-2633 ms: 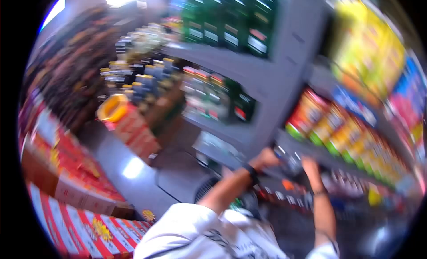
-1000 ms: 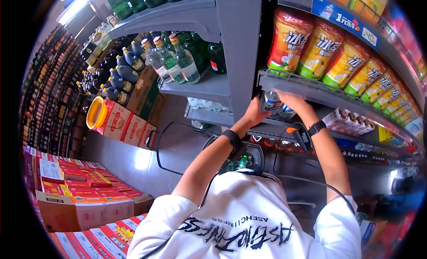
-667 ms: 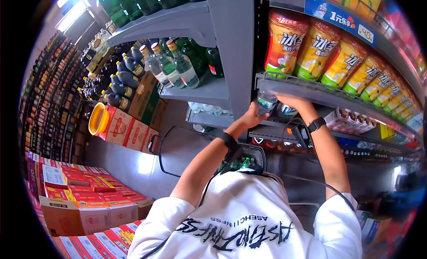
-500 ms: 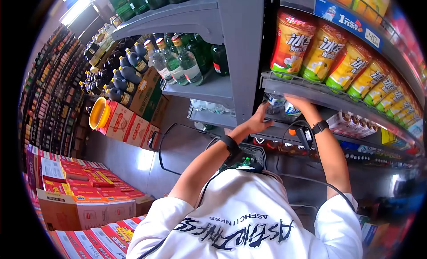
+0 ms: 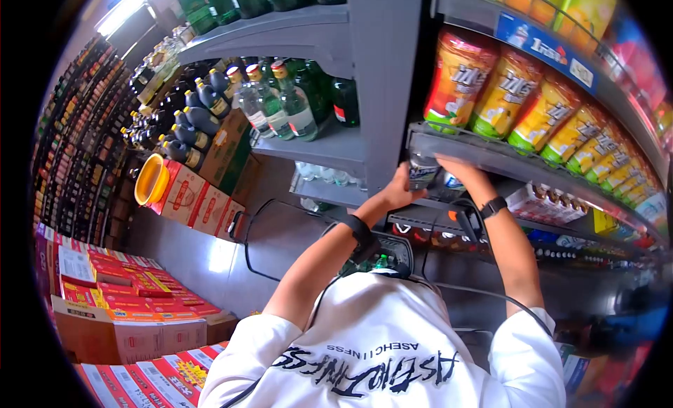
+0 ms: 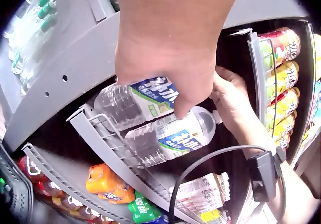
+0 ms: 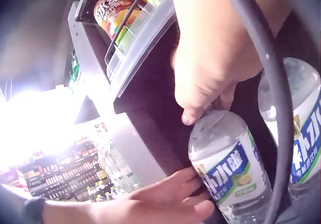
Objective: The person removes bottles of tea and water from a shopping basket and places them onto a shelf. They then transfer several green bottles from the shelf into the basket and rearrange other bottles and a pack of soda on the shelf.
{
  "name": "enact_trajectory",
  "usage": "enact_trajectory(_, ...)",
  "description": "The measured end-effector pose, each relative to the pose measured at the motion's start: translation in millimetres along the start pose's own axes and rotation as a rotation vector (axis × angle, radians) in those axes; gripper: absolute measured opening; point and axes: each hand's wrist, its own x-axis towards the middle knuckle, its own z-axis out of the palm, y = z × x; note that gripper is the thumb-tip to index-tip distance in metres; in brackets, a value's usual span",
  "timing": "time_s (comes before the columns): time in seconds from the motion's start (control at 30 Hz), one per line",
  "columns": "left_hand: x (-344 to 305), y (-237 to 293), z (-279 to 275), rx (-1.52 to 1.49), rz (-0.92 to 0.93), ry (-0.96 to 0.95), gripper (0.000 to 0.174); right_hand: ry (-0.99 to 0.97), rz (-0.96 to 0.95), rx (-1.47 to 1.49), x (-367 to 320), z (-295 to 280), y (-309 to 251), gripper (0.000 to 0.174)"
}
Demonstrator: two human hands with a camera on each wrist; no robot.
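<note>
A clear plastic drink bottle point(image 7: 225, 169) with a white, blue and green label stands on a shelf beneath the row of drink packs. Its neck end is between the thumb and fingers of my right hand point(image 5: 459, 171), and the cap is hidden there. My left hand point(image 5: 399, 188) grips the side of the same bottle point(image 6: 150, 101), its thumb on the near side and its fingers reaching behind in the right wrist view. Right beside it stands a second bottle point(image 6: 173, 141) with a matching label.
Orange-yellow drink packs point(image 5: 456, 78) line the shelf above, its front rail point(image 5: 477, 145) close over my hands. A grey post point(image 5: 382, 92) and glass bottles point(image 5: 298, 106) are on the left. Below are orange bottles point(image 6: 108, 184). A basket point(image 5: 396, 250) is under my arms.
Half a second ago my left hand was spread beside the bottle; now it grips the bottle's side. My right hand has shifted slightly left, staying near the bottle's top.
</note>
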Motion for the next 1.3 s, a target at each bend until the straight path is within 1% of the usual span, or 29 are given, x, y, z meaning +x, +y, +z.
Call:
enact_trajectory(0.07, 0.9, -0.5, 0.8, 0.140, 0.050, -0.024, 0.087, -0.040, -0.020, 0.061, -9.2, -8.5, -22.8, 0.043)
enact_trajectory(0.1, 4.5, -12.0, 3.6, 0.087, 0.123, 0.007, 0.083, -0.004, -0.019, 0.109, -11.1, -13.6, -33.4, 0.037)
enact_trajectory(0.13, 11.3, -27.6, 7.5, 0.061, 0.112, 0.030, 0.083, 0.069, -0.067, 0.106, -12.2, -6.6, -29.6, 0.036)
enact_trajectory(0.2, 13.8, -16.8, 9.8, 0.169, 0.046, 0.090, 0.072, 0.219, -0.178, 0.103, -6.8, 14.3, -22.3, 0.033)
enact_trajectory(0.23, 16.5, -18.1, 12.2, 0.193, 0.022, 0.125, 0.066, 0.294, -0.213, 0.104, -15.3, -2.4, -38.2, 0.032)
enact_trajectory(0.3, 27.1, -21.7, 17.7, 0.239, -0.026, 0.197, 0.057, 0.187, -0.102, 0.105, -21.5, -9.2, -37.5, 0.031)
enact_trajectory(0.33, 29.6, -20.7, 18.0, 0.231, -0.042, 0.177, 0.054, 0.133, -0.048, 0.108, -24.9, -11.7, -38.0, 0.030)
enact_trajectory(0.43, 39.3, -15.6, 14.1, 0.233, -0.075, 0.125, 0.046, 0.316, -0.019, 0.170, -68.9, -22.8, -63.3, 0.031)
enact_trajectory(0.47, 40.6, -15.9, 12.3, 0.244, -0.082, 0.110, 0.044, 0.350, -0.067, 0.309, -88.8, -25.0, -69.5, 0.034)
enact_trajectory(0.5, 40.0, -17.2, 10.6, 0.254, -0.090, 0.097, 0.041, 0.454, -0.124, 0.277, -105.6, -22.0, -71.9, 0.037)
enact_trajectory(0.53, 38.6, -22.9, 10.1, 0.233, -0.040, 0.130, 0.040, 0.560, -0.181, 0.245, -114.3, -21.1, -72.5, 0.041)
enact_trajectory(0.6, 37.9, -30.8, 11.4, 0.195, 0.073, 0.182, 0.037, 0.768, 0.019, 0.030, -113.2, -27.3, -70.7, 0.044)
enact_trajectory(0.63, 38.9, -31.6, 10.8, 0.078, -0.129, 0.105, 0.037, 0.876, 0.130, -0.088, -113.7, -32.8, -68.5, 0.047)
enact_trajectory(0.67, 41.5, -51.7, 10.9, 0.047, -0.105, 0.120, 0.035, 0.819, 0.291, -0.052, -106.2, -22.6, -55.7, 0.056)
enact_trajectory(0.7, 36.2, -32.1, 0.7, 0.086, -0.130, 0.003, 0.035, 0.602, 0.390, -0.081, -97.3, -22.7, -46.9, 0.063)
enact_trajectory(0.73, 36.2, -29.9, -2.0, 0.158, -0.145, 0.024, 0.032, 0.308, 0.508, 0.063, -88.7, -37.9, -44.7, 0.052)
enact_trajectory(0.77, 40.6, -37.2, 0.1, 0.242, -0.044, 0.073, 0.028, 0.223, 0.583, 0.294, -88.6, -71.7, -62.0, 0.041)
enact_trajectory(0.8, 48.3, -58.0, 7.7, -0.071, 0.041, 0.075, 0.024, 0.608, 0.371, 0.023, -85.3, -52.6, -49.7, 0.033)
enact_trajectory(0.83, 50.8, -64.1, -4.5, -0.005, -0.136, -0.079, 0.018, 0.646, 0.343, -0.068, -71.4, -41.8, -29.6, 0.035)
enact_trajectory(0.87, 46.3, -63.9, -1.0, -0.020, -0.079, -0.004, 0.017, 0.670, 0.236, -0.094, -70.4, -36.7, -21.1, 0.030)
enact_trajectory(0.9, 40.9, -62.8, 2.3, -0.030, -0.021, 0.069, 0.018, 0.660, 0.246, -0.093, -66.3, -23.7, -11.5, 0.027)
enact_trajectory(0.93, 44.8, -83.2, 1.3, 0.012, 0.104, 0.079, 0.028, 0.648, 0.233, -0.078, -63.1, -17.7, -4.4, 0.024)
enact_trajectory(0.97, 36.2, -56.3, 2.8, -0.117, 0.082, 0.046, 0.040, 0.689, 0.270, -0.016, -63.7, -24.2, -8.1, 0.021)
enact_trajectory(1.0, 41.6, -74.4, -1.5, -0.116, 0.085, 0.016, 0.054, 0.722, 0.293, 0.056, -61.9, -26.6, -15.4, 0.019)
enact_trajectory(1.03, 40.9, -73.7, -3.2, -0.081, 0.088, 0.016, 0.058, 0.752, 0.309, 0.128, -60.0, -28.4, -18.9, 0.017)
enact_trajectory(1.13, 45.1, -71.7, -2.2, -0.077, 0.101, 0.019, 0.064, 0.547, 0.107, 0.144, -63.2, -34.4, -4.8, 0.023)
enact_trajectory(1.17, 43.1, -72.3, -2.6, -0.090, 0.099, 0.021, 0.065, 0.388, 0.163, 0.246, -70.8, -47.9, -8.0, 0.024)
enact_trajectory(1.23, 33.5, -46.9, 0.5, -0.094, 0.072, 0.050, 0.065, 0.066, 0.266, 0.439, -85.1, -89.2, -23.2, 0.027)
enact_trajectory(1.3, 34.3, -38.3, 4.9, -0.058, 0.087, 0.084, 0.066, -0.002, 0.165, 0.189, -83.0, -81.7, -11.1, 0.030)
